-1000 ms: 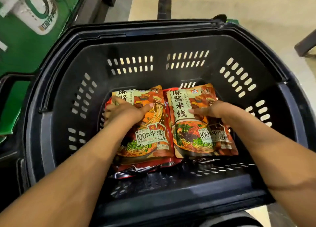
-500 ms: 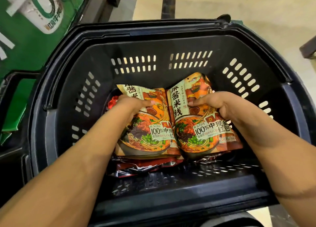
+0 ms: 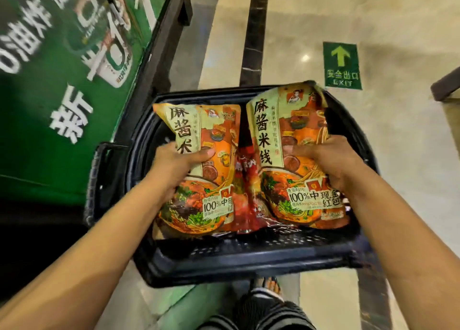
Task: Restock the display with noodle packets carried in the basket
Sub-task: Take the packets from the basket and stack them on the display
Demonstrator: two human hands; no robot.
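Left packet (image 3: 216, 135) and right packet (image 3: 278, 135) are held side by side over the basket (image 3: 249, 267), long axes running near to far, each gripped at mid-length round its outer edge, thumb across the front, by the left hand (image 3: 179, 163) and right hand (image 3: 326, 158) respectively.

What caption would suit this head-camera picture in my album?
Left hand grips the left noodle packet, right hand the right noodle packet, over the black basket; a red packet shows between.
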